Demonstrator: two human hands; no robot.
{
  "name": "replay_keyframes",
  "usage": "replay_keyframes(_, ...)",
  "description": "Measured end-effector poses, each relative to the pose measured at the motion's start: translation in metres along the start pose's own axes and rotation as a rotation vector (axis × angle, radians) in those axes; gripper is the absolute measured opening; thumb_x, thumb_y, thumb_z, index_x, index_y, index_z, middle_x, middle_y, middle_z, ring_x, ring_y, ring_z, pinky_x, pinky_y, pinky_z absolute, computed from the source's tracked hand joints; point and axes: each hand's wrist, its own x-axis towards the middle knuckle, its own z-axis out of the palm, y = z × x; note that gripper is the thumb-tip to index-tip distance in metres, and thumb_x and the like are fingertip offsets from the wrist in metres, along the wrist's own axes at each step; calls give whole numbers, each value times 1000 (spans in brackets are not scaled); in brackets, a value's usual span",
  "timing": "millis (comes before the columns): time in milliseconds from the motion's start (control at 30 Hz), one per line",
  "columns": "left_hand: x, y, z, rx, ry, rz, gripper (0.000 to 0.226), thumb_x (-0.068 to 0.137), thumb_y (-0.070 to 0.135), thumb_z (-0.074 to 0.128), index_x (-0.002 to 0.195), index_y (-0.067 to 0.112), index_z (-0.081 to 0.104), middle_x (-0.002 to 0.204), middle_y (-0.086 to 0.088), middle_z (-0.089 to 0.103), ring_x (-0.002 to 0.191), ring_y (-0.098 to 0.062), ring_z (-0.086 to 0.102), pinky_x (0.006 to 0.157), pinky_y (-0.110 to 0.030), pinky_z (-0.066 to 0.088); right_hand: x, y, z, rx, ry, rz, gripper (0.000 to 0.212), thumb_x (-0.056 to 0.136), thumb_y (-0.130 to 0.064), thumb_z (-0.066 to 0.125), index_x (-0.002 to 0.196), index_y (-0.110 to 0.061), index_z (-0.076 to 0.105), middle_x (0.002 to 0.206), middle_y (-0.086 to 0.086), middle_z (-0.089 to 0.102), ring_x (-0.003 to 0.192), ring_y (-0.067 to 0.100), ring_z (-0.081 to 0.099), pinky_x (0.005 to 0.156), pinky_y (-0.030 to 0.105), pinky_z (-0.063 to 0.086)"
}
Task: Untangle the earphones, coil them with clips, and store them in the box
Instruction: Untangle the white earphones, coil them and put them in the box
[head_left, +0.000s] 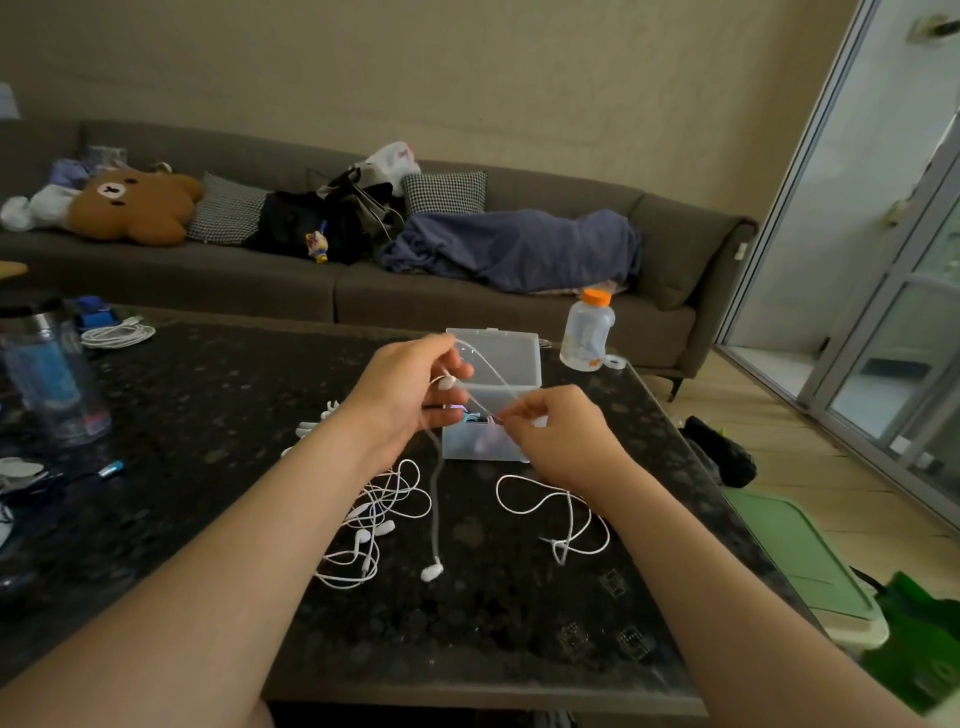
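Note:
Above the dark table (208, 405) my left hand (405, 384) holds a white earphone cable (485, 366), with one earbud (448, 382) at its fingers. My right hand (558, 434) pinches the same cable a little to the right. A strand hangs down to a second earbud (432, 571) on the table, and the rest of the cable (561, 512) lies looped under my right wrist. A tangled heap of white earphones (374, 525) lies under my left forearm. The clear plastic box (493, 447) stands open behind my hands, its lid (501, 353) up. White clips (311, 428) lie left of my left wrist.
A clear bottle with an orange cap (589, 332) stands at the table's far right. A steel-topped tumbler (49, 369) and a coiled white cable (117, 333) sit at the left. A grey sofa (363, 291) runs behind the table. A green bin lid (795, 561) lies on the floor to the right.

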Motion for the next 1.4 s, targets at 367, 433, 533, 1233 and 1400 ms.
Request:
replay_keyframes(367,-1,-11,-5,298,297,-143,35,115,29,42,103,6,65,90,-15,73,75,-27,75,62,-39,63,12,13,-8,-337,513,-70,24,102,-13,60,123,-14,72,120,9,69,113,28,56,94,35,42)
replay_keyframes(433,1,-12,-5,411,307,-173,29,114,24,45,108,4,65,91,-17,74,74,-28,76,59,-38,62,11,11,-10,-300,659,-112,22,104,-19,56,116,-15,74,111,7,65,103,27,48,86,34,29)
replay_keyframes(533,4,-16,-8,598,291,-241,14,108,7,55,112,1,67,96,-20,73,77,-30,76,64,-42,64,7,5,-13,-137,801,-168,18,109,-25,54,115,-15,68,107,3,47,100,21,33,85,31,23)
replay_keyframes(1233,-15,-3,9,286,-398,-40,29,110,31,54,90,11,63,62,2,39,48,-11,37,64,-36,52,6,13,-16,-238,769,-184,29,105,-11,47,126,-22,64,116,4,63,109,25,41,92,43,32)
replay_keyframes(1400,-12,-2,5,254,-340,13,31,109,32,54,96,10,71,63,1,37,48,-10,30,54,-27,40,4,11,-9,-610,282,251,30,99,-23,61,128,-18,62,141,15,48,137,40,36,114,54,29)
